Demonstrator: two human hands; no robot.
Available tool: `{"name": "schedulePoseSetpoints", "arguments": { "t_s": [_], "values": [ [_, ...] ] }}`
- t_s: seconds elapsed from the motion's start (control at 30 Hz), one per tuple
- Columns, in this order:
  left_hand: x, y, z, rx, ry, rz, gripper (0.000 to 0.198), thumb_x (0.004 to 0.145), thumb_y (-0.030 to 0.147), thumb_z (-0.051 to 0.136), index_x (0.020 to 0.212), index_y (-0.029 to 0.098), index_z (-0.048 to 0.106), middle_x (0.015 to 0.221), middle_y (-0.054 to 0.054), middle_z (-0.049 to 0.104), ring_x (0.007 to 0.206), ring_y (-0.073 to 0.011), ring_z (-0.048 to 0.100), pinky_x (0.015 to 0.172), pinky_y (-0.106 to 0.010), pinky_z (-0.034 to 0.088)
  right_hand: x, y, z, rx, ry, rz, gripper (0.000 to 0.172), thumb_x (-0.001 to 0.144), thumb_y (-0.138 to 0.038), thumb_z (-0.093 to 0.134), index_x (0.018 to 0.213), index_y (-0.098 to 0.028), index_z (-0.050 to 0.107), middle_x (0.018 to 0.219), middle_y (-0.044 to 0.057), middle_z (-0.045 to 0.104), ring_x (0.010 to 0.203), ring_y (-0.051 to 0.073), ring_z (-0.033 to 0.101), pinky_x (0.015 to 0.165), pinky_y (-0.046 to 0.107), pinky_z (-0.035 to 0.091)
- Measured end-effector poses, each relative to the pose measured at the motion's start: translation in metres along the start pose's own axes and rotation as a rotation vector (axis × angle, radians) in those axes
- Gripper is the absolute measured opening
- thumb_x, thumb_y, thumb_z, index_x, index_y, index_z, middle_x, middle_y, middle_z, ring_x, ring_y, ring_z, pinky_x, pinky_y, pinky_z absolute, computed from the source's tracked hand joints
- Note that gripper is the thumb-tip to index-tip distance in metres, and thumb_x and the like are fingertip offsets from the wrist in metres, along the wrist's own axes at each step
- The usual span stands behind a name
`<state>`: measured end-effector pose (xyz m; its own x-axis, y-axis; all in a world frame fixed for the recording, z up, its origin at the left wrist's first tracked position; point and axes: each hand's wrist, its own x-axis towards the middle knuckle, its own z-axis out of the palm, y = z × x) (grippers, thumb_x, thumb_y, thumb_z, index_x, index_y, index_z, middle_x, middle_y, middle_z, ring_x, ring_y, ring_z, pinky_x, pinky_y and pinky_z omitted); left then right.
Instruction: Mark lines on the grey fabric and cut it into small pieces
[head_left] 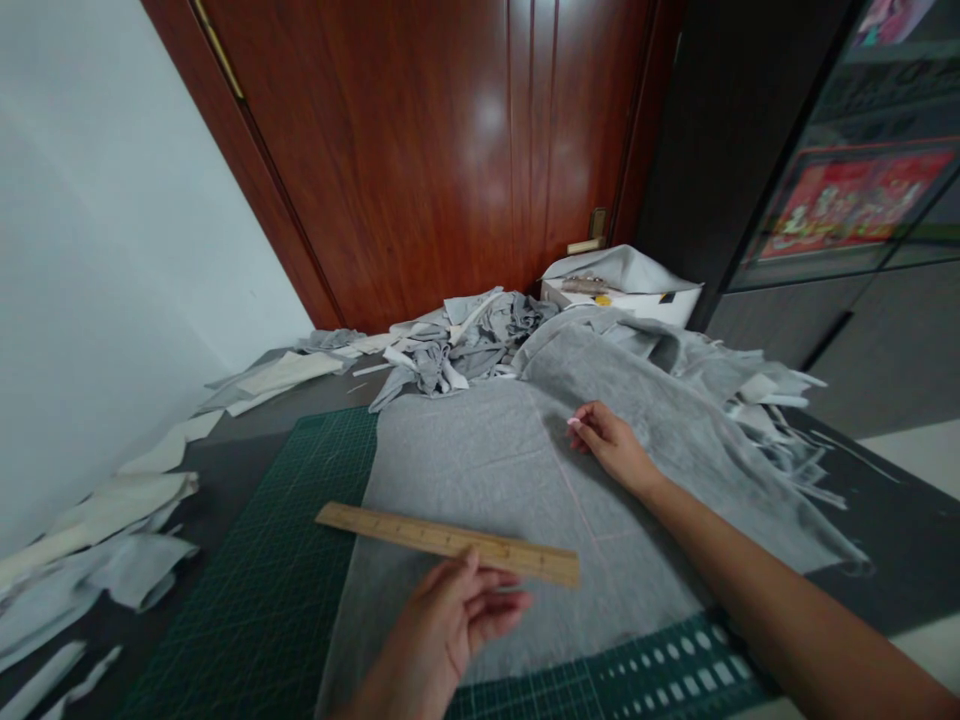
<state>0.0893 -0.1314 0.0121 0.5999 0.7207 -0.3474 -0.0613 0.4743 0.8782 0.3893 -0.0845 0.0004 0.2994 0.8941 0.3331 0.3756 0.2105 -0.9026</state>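
My left hand [454,620] grips a wooden ruler [442,540] near its right half, thumb on the upper side and fingers beneath. The ruler lies slantwise over a grey fabric piece [450,440], its left end reaching past the fabric's edge. Closed in a pinch, my right hand [611,448] holds a small pale pink piece of tailor's chalk [574,423] just above the cloth. Thin pinkish lines run down the fabric beside that hand, with a short line crossing near their lower end.
Under the fabric lies a green cutting mat [300,500] on a dark table [225,465]. Grey and white scraps [480,340] are heaped at the back; pale strips [97,515] lie along the left wall. A white box [667,305] stands behind, near the wooden door [420,150].
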Motion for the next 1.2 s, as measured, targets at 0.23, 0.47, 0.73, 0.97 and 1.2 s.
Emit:
{"name": "schedulePoseSetpoints", "arguments": {
  "t_s": [0.23,0.47,0.73,0.97,1.2],
  "values": [
    [-0.018,0.017,0.004,0.831,-0.342,0.074,0.028,0.091,0.04,0.05,0.105,0.02,0.063,0.099,-0.007,0.07,0.089,-0.0189,0.065,0.079,-0.031,0.051,0.001,0.0,0.0,-0.005,-0.012,-0.013,0.022,0.086,-0.045,0.051,0.086,-0.023,0.048,0.07,-0.001,0.059,0.061,0.016,0.061,0.059,0.029,0.05],
    [0.01,0.057,-0.043,1.612,-0.115,0.669,0.034,0.083,0.009,0.049,0.114,0.023,0.055,0.114,-0.004,0.06,0.11,-0.0214,0.052,0.097,-0.04,0.044,0.001,0.001,0.001,-0.009,-0.019,-0.01,0.021,0.086,-0.044,0.051,0.085,-0.024,0.048,0.07,-0.001,0.059,0.061,0.016,0.062,0.059,0.029,0.051],
    [0.01,0.067,-0.05,1.678,-0.197,0.608,0.019,0.086,0.01,0.049,0.098,0.021,0.058,0.103,-0.004,0.058,0.099,-0.0198,0.053,0.087,-0.035,0.046,0.001,0.004,0.001,-0.011,-0.011,-0.007,0.023,0.085,-0.046,0.052,0.086,-0.024,0.048,0.069,-0.001,0.06,0.06,0.016,0.061,0.059,0.029,0.051],
    [0.014,0.061,-0.061,1.688,-0.159,0.711,0.017,0.087,0.012,0.051,0.101,0.02,0.057,0.104,-0.005,0.06,0.099,-0.0207,0.054,0.086,-0.036,0.049,0.001,0.005,0.0,-0.015,0.006,-0.003,0.021,0.085,-0.045,0.052,0.085,-0.024,0.048,0.068,-0.002,0.059,0.06,0.016,0.061,0.058,0.029,0.05],
    [0.002,0.043,-0.05,1.718,-0.084,0.853,0.018,0.092,0.016,0.047,0.108,0.02,0.054,0.104,-0.005,0.061,0.097,-0.0205,0.058,0.084,-0.036,0.052,0.001,0.005,0.001,-0.011,0.006,0.007,0.02,0.085,-0.044,0.052,0.086,-0.024,0.048,0.068,-0.002,0.058,0.06,0.016,0.061,0.058,0.028,0.05]
  ]
}}
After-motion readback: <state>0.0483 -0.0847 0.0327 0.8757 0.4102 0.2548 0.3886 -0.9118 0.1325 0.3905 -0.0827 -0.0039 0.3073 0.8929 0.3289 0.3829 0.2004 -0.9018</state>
